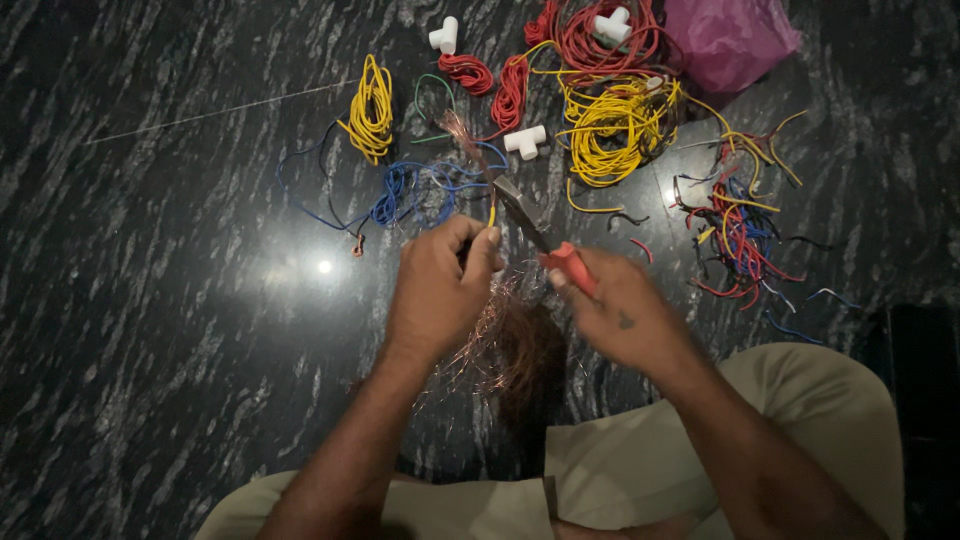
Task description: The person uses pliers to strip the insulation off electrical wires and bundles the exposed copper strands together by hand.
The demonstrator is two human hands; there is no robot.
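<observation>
The left hand (440, 285) is closed around a thin yellow wire (492, 213), whose short end sticks up past the thumb. The right hand (620, 315) is closed on the red handles of a pair of pliers (535, 232); the dark metal nose points up and left and meets the wire just above the left thumb. The right hand is motion-blurred, so the exact finger placement cannot be told, and whether the nose is clamped on the wire is not clear.

Below and between the hands lies a pile of bare copper strands (500, 345), partly hidden by the left hand and fading into shadow.

Beyond the hands, a loose blue wire tangle (410, 190) lies nearest, with a yellow coil (372, 108) to its left. Two small red coils (490, 82) sit further back, beside three white plastic tee fittings (526, 141). A large yellow bundle (612, 130) lies under a red bundle (600, 40). A pink plastic bag (730, 38) is cut off by the top edge. To the right lies a heap of mixed offcuts (740, 235).

Everything rests on a polished black stone floor (150, 300) with white veining and lamp glare. The person's light trouser knees (800, 400) fill the bottom edge.
</observation>
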